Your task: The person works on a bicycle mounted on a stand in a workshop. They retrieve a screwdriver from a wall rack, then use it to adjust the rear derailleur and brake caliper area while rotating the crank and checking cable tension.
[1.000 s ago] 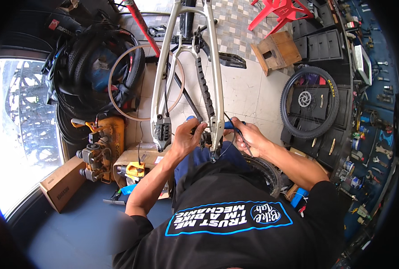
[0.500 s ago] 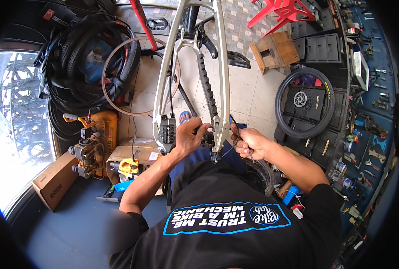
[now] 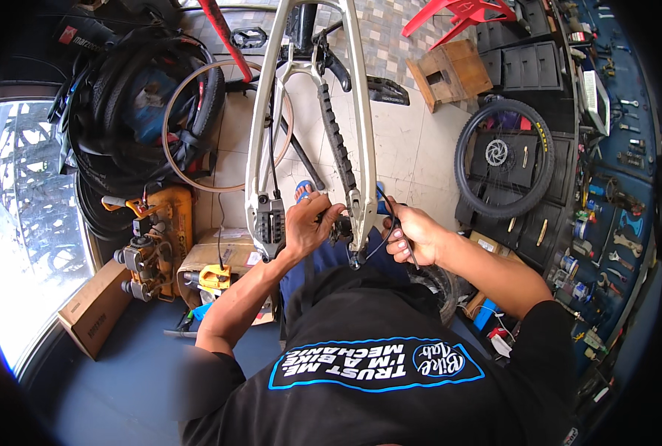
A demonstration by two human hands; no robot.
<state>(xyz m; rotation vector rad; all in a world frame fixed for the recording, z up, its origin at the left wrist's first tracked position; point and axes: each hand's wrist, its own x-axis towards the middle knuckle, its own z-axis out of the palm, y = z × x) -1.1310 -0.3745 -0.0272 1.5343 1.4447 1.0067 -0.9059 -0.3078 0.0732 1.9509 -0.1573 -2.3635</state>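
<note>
A pale bicycle frame (image 3: 361, 111) stands in front of me, its rear end pointing towards me with no wheel between the stays. My left hand (image 3: 309, 227) is closed on the black rear derailleur (image 3: 341, 229) at the right dropout; its fingertips are partly hidden. Just right of the dropout, my right hand (image 3: 416, 236) pinches a thin black cable (image 3: 392, 215). That cable curves along the frame's right stay, and a thin strand runs from the hand to the derailleur's lower end. A black brake caliper (image 3: 270, 221) sits on the left dropout, beside my left hand.
At left are piled tyres (image 3: 123, 111), a bare rim (image 3: 169, 141), a yellow compressor (image 3: 171, 230) and a cardboard box (image 3: 93, 308). At right lie a wheel (image 3: 461, 160) with a disc rotor, a wooden stool (image 3: 454, 70) and a wall of tools (image 3: 628, 156).
My right hand has shifted slightly, with the cable's loose end now hanging straighter below its fingers. My left hand keeps its hold. The whole view has moved a little.
</note>
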